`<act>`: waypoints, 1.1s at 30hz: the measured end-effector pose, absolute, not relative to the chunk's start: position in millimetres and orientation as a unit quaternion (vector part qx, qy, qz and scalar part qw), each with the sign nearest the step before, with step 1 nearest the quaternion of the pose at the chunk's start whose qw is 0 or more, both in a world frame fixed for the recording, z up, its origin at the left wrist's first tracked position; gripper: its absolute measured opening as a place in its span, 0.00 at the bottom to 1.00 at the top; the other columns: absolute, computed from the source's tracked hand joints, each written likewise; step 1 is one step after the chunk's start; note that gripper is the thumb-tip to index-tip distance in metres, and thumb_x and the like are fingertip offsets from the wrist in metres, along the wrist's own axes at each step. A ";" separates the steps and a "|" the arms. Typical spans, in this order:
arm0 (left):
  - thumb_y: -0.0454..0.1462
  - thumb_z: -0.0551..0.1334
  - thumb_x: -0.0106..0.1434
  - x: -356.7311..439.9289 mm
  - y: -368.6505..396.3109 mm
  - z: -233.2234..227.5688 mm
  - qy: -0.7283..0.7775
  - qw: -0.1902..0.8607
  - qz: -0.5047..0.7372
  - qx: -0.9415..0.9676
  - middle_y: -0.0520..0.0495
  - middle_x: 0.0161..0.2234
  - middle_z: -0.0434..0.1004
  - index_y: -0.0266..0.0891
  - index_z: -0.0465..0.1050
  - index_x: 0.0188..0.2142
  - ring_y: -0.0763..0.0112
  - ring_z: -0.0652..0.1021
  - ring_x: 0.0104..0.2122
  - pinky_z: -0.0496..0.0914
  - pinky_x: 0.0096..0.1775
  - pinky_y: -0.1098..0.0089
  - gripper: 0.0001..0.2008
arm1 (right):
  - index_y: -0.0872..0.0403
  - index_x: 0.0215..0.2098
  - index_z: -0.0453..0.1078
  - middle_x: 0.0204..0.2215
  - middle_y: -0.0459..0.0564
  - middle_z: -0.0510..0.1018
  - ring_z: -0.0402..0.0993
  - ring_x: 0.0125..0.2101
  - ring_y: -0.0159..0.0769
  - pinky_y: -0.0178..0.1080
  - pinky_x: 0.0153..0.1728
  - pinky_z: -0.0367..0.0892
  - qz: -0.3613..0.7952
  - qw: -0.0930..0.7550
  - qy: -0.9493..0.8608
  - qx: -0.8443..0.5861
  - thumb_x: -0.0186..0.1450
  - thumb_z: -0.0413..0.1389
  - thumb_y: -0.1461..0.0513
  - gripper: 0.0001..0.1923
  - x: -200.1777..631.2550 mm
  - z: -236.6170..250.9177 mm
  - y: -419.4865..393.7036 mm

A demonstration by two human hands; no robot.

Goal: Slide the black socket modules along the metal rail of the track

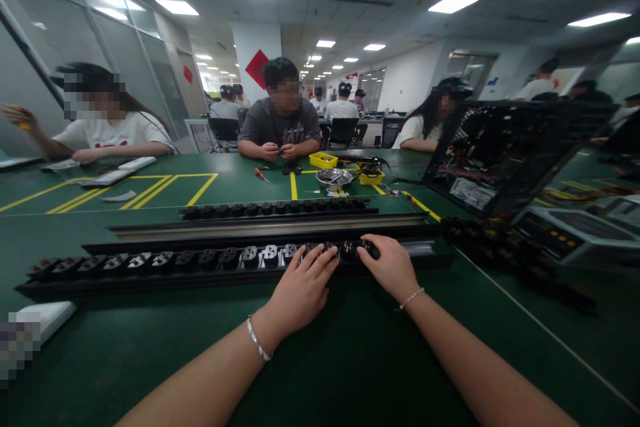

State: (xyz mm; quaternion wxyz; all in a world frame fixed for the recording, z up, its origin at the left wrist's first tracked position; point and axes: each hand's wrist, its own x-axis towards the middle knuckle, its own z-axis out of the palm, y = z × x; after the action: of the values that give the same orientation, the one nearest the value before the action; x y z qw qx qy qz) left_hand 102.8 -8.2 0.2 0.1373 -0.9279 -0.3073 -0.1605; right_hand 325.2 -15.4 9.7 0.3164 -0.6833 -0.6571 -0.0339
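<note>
Both hands, left hand (303, 283) and right hand (387, 267), are pressing fingers onto the socket strip (200, 263); most sockets are sitting seated, its right end looking unfilled.

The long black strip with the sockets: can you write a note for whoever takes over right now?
Left hand: fingers resting on the long black socket strip, holding nothing.
Right hand: fingers pressing on a socket module near the strip's right end; grip unclear.
The strip lies across the green table; a second strip lies behind it.
Done: sockets sit in a row along the strip to the left.
Left: the right end looks unfilled.
</note>
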 end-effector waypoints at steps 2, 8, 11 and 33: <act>0.41 0.53 0.65 102.6 -8.6 0.5 -0.305 0.139 -0.160 -0.928 0.50 0.65 0.53 0.42 0.54 0.62 0.60 0.55 0.63 0.50 0.61 0.53 0.26 | 0.50 0.42 0.72 0.43 0.50 0.77 0.70 0.46 0.43 0.46 0.49 0.62 -0.043 0.314 -0.647 -0.693 0.60 0.51 0.53 0.15 324.7 9.8 -15.2; 0.41 0.53 0.64 103.9 -9.2 0.3 -0.308 0.138 -0.164 -0.927 0.50 0.65 0.52 0.42 0.54 0.62 0.60 0.54 0.63 0.50 0.61 0.53 0.27 | 0.50 0.40 0.71 0.41 0.50 0.77 0.70 0.43 0.42 0.44 0.45 0.61 -0.055 0.295 -0.626 -0.720 0.59 0.52 0.54 0.14 318.4 11.1 -13.9; 0.41 0.53 0.64 104.4 -9.5 -0.5 -0.309 0.137 -0.169 -0.926 0.50 0.65 0.52 0.43 0.54 0.62 0.60 0.54 0.63 0.49 0.61 0.53 0.27 | 0.50 0.39 0.71 0.39 0.49 0.77 0.70 0.41 0.40 0.41 0.42 0.60 -0.062 0.292 -0.616 -0.729 0.58 0.53 0.55 0.13 315.9 11.2 -13.0; 0.41 0.53 0.64 104.0 -9.0 -0.8 -0.305 0.149 -0.176 -0.924 0.49 0.64 0.53 0.43 0.54 0.62 0.61 0.55 0.62 0.50 0.61 0.54 0.26 | 0.54 0.39 0.73 0.41 0.52 0.77 0.71 0.44 0.42 0.43 0.47 0.60 -0.067 0.282 -0.588 -0.755 0.58 0.51 0.57 0.15 321.0 10.9 -13.0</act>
State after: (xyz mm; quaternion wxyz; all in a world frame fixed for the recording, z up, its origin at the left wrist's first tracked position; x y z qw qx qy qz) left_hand 104.0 -9.0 -0.8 0.1490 -0.9242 -0.3048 -0.1755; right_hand 321.0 -13.0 10.9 0.2819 -0.7553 -0.5879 -0.0665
